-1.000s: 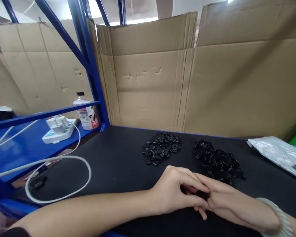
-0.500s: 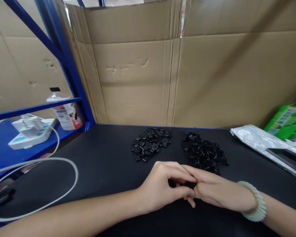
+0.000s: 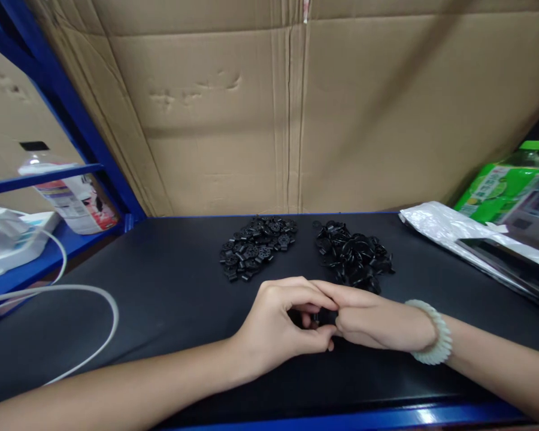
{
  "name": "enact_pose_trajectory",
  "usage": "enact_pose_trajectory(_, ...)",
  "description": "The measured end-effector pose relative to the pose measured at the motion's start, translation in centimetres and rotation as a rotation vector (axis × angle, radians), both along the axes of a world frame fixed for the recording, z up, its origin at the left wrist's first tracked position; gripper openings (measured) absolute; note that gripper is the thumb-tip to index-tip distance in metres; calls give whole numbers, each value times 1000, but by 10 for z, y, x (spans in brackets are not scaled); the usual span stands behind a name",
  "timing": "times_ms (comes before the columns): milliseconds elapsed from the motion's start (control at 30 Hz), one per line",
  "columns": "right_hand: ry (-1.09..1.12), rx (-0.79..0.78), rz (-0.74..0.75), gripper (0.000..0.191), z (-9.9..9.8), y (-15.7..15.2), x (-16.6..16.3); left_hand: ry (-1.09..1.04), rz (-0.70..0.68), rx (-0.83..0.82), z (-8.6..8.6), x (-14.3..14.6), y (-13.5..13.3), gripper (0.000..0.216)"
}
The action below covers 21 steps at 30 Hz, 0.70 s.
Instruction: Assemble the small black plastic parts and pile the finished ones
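My left hand [image 3: 281,323] and my right hand [image 3: 375,317] meet over the black tabletop, fingertips touching. Between them shows a small black plastic part [image 3: 327,316], mostly hidden by the fingers. The left thumb and fingers curl around it from one side. My right hand, with a pale green bead bracelet at the wrist, is closed on it from the other. Behind the hands lies a pile of black round plastic pieces with holes [image 3: 256,248]. To its right is a second pile of glossy black pieces [image 3: 357,254], close beyond my right hand.
A silvery plastic bag [image 3: 435,224] with a dark flat device [image 3: 507,260] on it lies at the right, near a green-labelled bottle [image 3: 498,185]. At left, a blue shelf holds a bottle [image 3: 78,203] and a white power strip [image 3: 22,245]; a white cable [image 3: 112,305] loops over the tabletop. Cardboard [image 3: 215,143] stands behind.
The view has tilted down and shifted right, bringing the table's blue front edge into sight. My hands stay together, and the gap between the left thumb and the right hand has narrowed around the black part.
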State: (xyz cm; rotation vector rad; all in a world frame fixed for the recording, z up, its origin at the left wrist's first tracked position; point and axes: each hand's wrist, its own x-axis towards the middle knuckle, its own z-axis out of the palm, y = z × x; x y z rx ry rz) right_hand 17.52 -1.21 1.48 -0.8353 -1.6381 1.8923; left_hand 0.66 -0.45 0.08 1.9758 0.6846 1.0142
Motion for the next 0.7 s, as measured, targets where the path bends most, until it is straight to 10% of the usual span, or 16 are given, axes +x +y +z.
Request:
enact_pose_trajectory(400, 194, -118, 82, 38, 0, 3, 1, -31, -34, -132, 5, -4, 3, 20)
enact_pose_trajectory(700, 34, 67, 110, 36, -1, 5, 6, -16, -31, 101, 6, -1, 0, 21)
